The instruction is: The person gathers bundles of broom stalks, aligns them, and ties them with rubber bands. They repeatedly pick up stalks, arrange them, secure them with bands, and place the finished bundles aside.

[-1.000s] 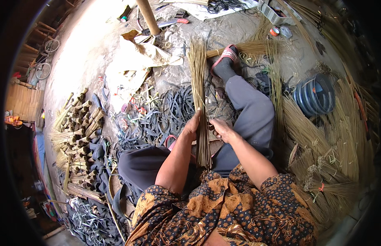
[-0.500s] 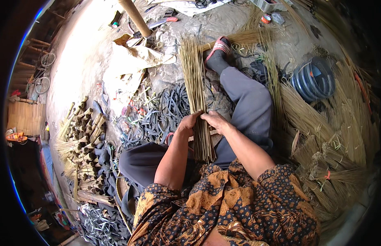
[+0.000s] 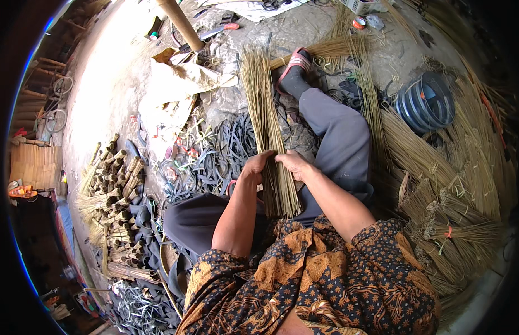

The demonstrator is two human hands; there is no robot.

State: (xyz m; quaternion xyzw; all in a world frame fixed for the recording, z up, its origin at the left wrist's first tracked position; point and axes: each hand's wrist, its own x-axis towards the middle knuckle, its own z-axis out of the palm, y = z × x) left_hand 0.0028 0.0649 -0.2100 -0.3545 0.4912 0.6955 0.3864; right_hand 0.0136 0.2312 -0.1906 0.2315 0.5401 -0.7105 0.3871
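A long bundle of thin straw-coloured sticks (image 3: 265, 106) lies lengthwise between my legs, its near ends by my shirt. My left hand (image 3: 257, 164) is closed round its left side, and my right hand (image 3: 293, 163) grips it from the right at the same height. Both thumbs rest near the top of the sticks; the other fingers are mostly hidden beneath. Past my hands the bundle spreads a little at its far end, beside my sandalled foot (image 3: 300, 64).
Dark rubber-like strips (image 3: 231, 139) lie in a heap left of the bundle. Farther left is a stack of short tied stick bundles (image 3: 117, 206). On the right are long loose sticks (image 3: 421, 151) and a dark bucket (image 3: 426, 103). A wooden pole (image 3: 181, 25) stands ahead; a knife (image 3: 217, 30) lies beside it.
The near ends of the bundle have fanned slightly wider and shifted a little right. Both hands keep their hold in almost the same place.
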